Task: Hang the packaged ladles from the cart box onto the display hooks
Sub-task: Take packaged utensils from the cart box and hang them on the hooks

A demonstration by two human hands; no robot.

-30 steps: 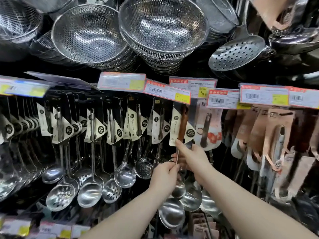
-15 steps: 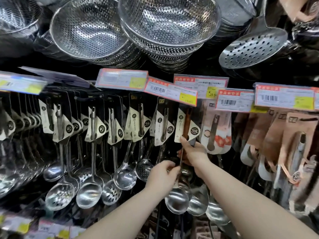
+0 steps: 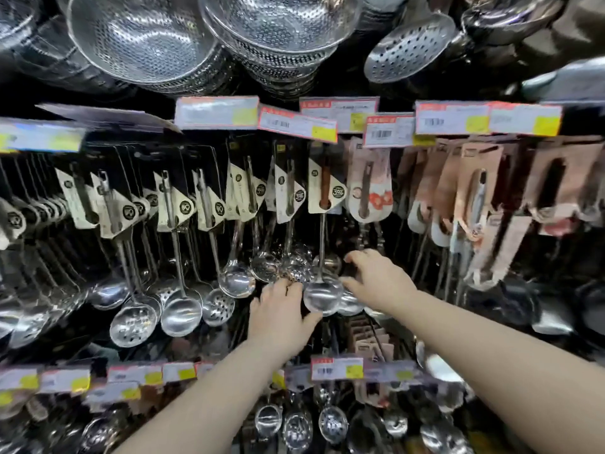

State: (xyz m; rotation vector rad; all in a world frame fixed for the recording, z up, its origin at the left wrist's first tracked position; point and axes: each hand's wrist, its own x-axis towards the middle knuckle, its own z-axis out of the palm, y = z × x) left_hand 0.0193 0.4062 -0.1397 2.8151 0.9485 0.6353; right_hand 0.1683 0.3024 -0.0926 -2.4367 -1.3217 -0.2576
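Observation:
A packaged ladle (image 3: 322,224) with a brown wooden handle and a cream-and-black card hangs from a display hook under the price tags, its steel bowl (image 3: 322,298) at the bottom. My left hand (image 3: 281,317) is just left of the bowl, fingers relaxed, thumb close to the bowl's lower edge. My right hand (image 3: 376,278) hovers at the bowl's right side with fingers spread and holds nothing. The cart box is out of view.
More carded ladles and skimmers (image 3: 178,257) hang in rows to the left. Pink-carded utensils (image 3: 478,204) hang to the right. Steel colanders (image 3: 144,34) and a perforated skimmer (image 3: 409,50) hang overhead. A lower row of price tags (image 3: 337,368) and spoons sits below my arms.
Both hands have let go of the ladle's stem and dropped down beside its bowl. The ladle now hangs on its own from the hook. The camera has tilted downward.

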